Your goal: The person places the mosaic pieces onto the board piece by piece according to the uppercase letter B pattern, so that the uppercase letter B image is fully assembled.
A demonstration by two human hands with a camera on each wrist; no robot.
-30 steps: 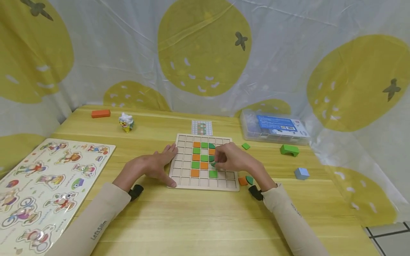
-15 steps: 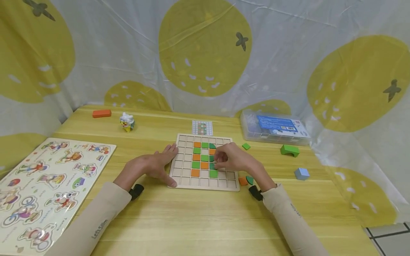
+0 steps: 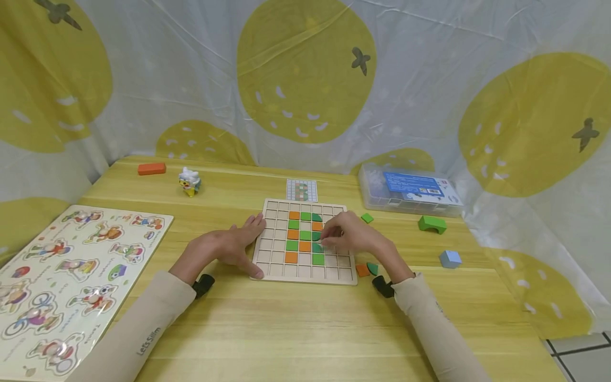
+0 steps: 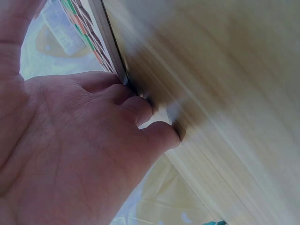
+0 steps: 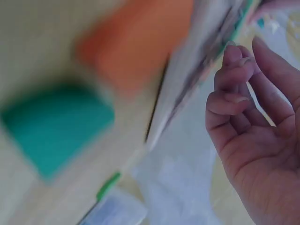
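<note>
Head view: sleeve (image 3: 145,335) reads "Let's Slim"; left hand (image 3: 224,248) steadies grid board (image 3: 278,260).

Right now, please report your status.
Left hand flat against board edge. Right hand fingertips on dark green piece in grid. Nothing in the way.

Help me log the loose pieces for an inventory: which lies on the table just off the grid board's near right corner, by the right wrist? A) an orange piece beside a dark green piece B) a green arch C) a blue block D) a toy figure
A: the orange piece and dark green piece lie side by side off the board corner, near the right hand; the right wrist view shows both up close.
</note>
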